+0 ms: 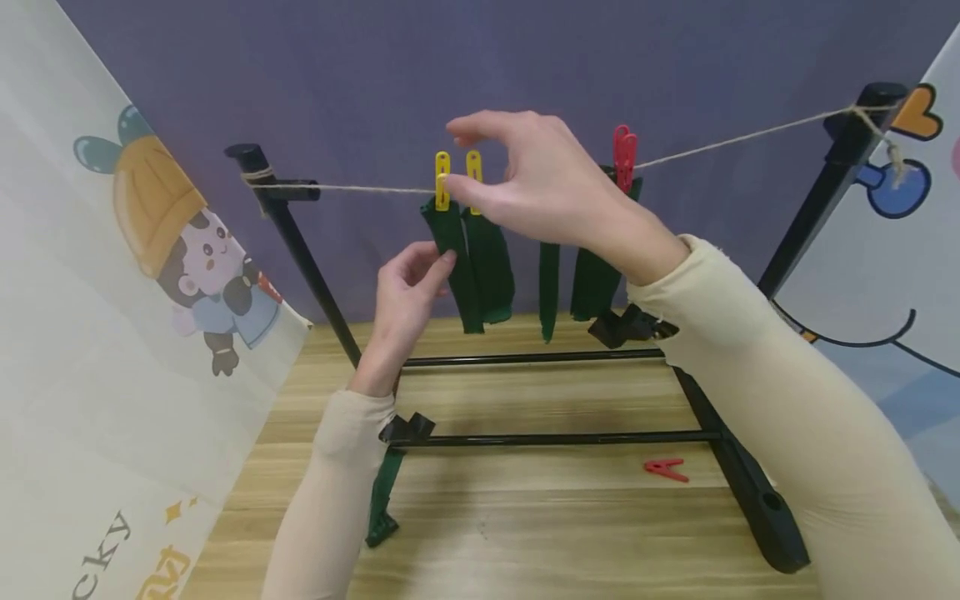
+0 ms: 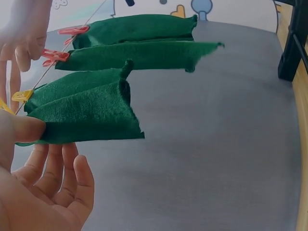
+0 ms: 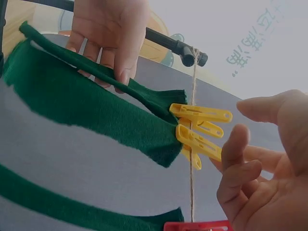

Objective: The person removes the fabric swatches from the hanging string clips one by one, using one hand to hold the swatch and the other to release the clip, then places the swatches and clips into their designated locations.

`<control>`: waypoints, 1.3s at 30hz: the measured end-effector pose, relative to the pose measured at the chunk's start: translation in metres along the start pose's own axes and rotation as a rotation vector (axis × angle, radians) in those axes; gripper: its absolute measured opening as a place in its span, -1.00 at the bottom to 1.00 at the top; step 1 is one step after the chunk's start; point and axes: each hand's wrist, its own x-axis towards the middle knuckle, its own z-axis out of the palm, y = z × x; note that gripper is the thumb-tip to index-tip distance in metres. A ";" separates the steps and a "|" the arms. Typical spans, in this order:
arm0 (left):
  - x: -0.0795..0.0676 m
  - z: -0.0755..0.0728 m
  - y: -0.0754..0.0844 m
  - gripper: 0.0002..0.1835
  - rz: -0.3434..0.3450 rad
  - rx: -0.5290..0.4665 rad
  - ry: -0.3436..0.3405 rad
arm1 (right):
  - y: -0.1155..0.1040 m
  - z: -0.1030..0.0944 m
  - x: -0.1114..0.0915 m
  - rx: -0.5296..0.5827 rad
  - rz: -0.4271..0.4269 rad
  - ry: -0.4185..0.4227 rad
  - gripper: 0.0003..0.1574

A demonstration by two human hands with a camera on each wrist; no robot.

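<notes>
Cream sleeve (image 1: 832, 425) filling lower right, the right hand (image 1: 551, 183) is hovering, fingers parted, by yellow pegs (image 1: 442, 200); the left hand (image 1: 408, 292) is pinching the leftmost green cloth (image 1: 463, 287) mid-frame. Four cloths (image 1: 491, 275) are hanging pegged; lower left, a green strip (image 1: 383, 492) is lying unpegged, a red peg (image 1: 666, 469) lower right.

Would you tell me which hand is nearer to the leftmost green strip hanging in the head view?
Left: the left hand pinches the green strip by its edge, while the right hand is higher, near the yellow clothespins.
</notes>
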 end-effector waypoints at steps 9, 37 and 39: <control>-0.003 -0.005 0.000 -0.71 0.001 -0.005 0.004 | -0.004 0.011 0.011 -0.015 -0.033 -0.013 -0.38; 0.000 -0.016 0.000 -0.72 -0.018 0.047 0.014 | 0.005 0.005 0.009 -0.068 0.001 0.044 -0.60; -0.001 -0.017 0.000 -0.71 -0.018 0.051 0.018 | 0.006 0.007 0.008 -0.066 -0.016 0.070 -0.62</control>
